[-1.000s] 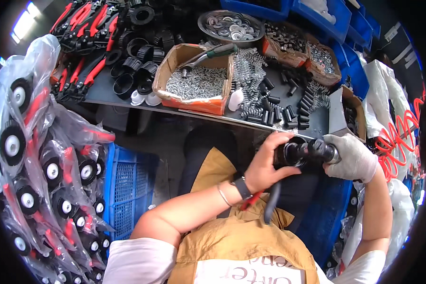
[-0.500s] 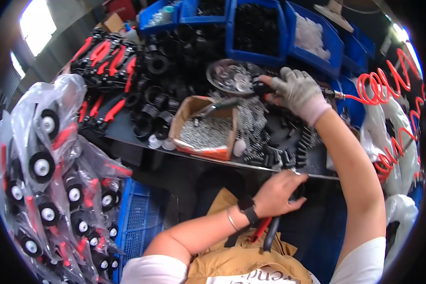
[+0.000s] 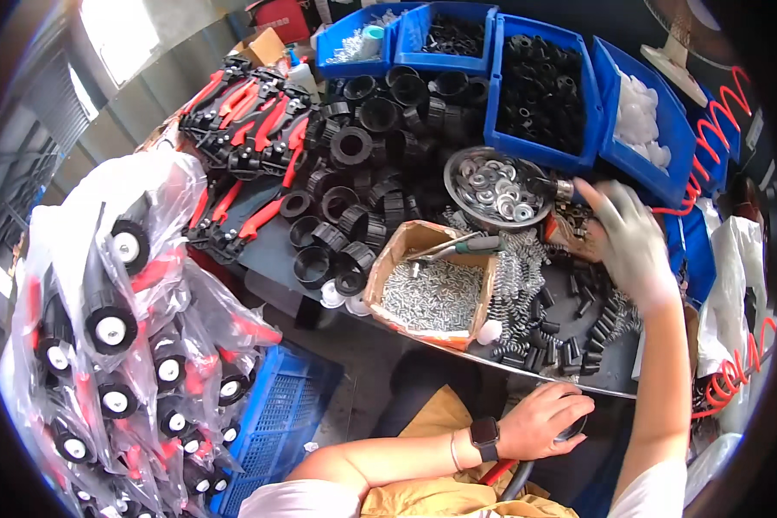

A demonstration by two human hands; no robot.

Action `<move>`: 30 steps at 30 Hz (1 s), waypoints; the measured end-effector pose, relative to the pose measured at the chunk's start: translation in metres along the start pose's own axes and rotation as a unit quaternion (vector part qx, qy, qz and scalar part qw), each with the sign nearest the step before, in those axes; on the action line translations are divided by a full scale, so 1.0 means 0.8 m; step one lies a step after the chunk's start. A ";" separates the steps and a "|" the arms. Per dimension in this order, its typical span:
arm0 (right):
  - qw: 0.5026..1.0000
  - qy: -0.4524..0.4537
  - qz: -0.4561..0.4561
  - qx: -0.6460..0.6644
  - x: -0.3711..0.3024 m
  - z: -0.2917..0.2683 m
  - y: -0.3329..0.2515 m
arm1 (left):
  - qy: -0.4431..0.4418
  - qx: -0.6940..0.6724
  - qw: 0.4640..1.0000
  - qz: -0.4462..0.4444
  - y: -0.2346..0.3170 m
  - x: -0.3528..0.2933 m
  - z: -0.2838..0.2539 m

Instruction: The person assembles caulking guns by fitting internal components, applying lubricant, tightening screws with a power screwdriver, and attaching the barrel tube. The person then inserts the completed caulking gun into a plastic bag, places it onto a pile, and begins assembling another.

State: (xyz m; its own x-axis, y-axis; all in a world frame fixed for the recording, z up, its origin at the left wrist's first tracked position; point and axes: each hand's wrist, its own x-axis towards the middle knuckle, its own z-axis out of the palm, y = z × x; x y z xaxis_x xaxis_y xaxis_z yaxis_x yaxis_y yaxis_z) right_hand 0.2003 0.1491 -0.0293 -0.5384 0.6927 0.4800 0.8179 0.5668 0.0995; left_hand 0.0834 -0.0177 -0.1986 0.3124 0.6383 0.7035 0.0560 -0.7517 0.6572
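Note:
My left hand (image 3: pixel 540 423) is closed around a dark round part (image 3: pixel 573 426), just below the table's front edge. The fingers hide most of that part. Red and black handles (image 3: pixel 511 480) show beneath the hand, against my clothing. My gloved right hand (image 3: pixel 628 246) is at the right of the table, beside an air tool (image 3: pixel 565 190) with a metal collar. Its bare index fingertip meets the tool's body. The other fingers are smeared, so a grip on the tool cannot be made out. A metal bowl of washers (image 3: pixel 497 224) lies under the tool's tip.
A cardboard box of small metal pins (image 3: pixel 432 298) holds a green-handled tool (image 3: pixel 477 245). Beside it are springs (image 3: pixel 520 276) and black sleeves (image 3: pixel 570 352). Blue bins (image 3: pixel 540 151) line the back; black rings (image 3: pixel 351 147) and red-handled parts (image 3: pixel 255 112) fill the left. Bagged parts (image 3: pixel 112 332) hang near a blue crate (image 3: pixel 272 414).
The whole view has shifted, so everything sits further right and lower. Relative to the bowl, my right hand is slightly nearer to me. My left hand keeps its hold on the dark part.

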 end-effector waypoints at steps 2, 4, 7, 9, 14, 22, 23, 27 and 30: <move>0.998 0.052 0.005 0.017 -0.080 -0.024 -0.053 | 0.010 0.033 0.999 -0.013 -0.004 -0.010 -0.011; 0.981 -0.093 0.170 -0.018 -0.207 -0.048 -0.070 | 0.025 0.011 1.000 0.003 -0.003 -0.007 -0.003; 0.866 -0.398 0.301 -0.033 -0.317 0.009 -0.095 | 0.026 0.012 0.999 0.023 0.005 0.000 0.009; 0.757 -0.352 0.466 0.292 -0.399 0.137 -0.101 | 0.019 0.001 0.999 0.033 0.006 0.005 0.010; 0.748 -0.340 0.450 0.350 -0.429 0.239 -0.171 | 0.001 0.032 0.999 0.033 0.016 0.007 0.007; 0.787 -0.321 0.401 0.342 -0.433 0.286 -0.148 | 0.026 0.029 0.997 0.062 0.016 0.009 0.023; 0.817 -0.328 0.363 0.307 -0.406 0.222 -0.134 | 0.028 0.043 0.996 0.066 0.013 0.006 0.017; 0.925 -0.168 0.217 0.264 -0.306 -0.017 -0.050 | 0.019 0.068 0.996 0.051 0.012 0.003 0.010; 0.971 0.114 0.195 0.074 -0.190 -0.039 0.023 | 0.034 0.069 0.995 0.066 0.006 0.003 0.000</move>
State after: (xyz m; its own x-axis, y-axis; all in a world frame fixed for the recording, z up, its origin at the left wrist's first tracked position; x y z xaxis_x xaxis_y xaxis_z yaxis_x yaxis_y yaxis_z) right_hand 0.3034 0.0398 -0.0732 -0.1203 0.7603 0.6383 0.9034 0.3504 -0.2471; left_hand 0.0845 -0.0201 -0.1935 0.2604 0.5387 0.8012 0.1506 -0.8424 0.5175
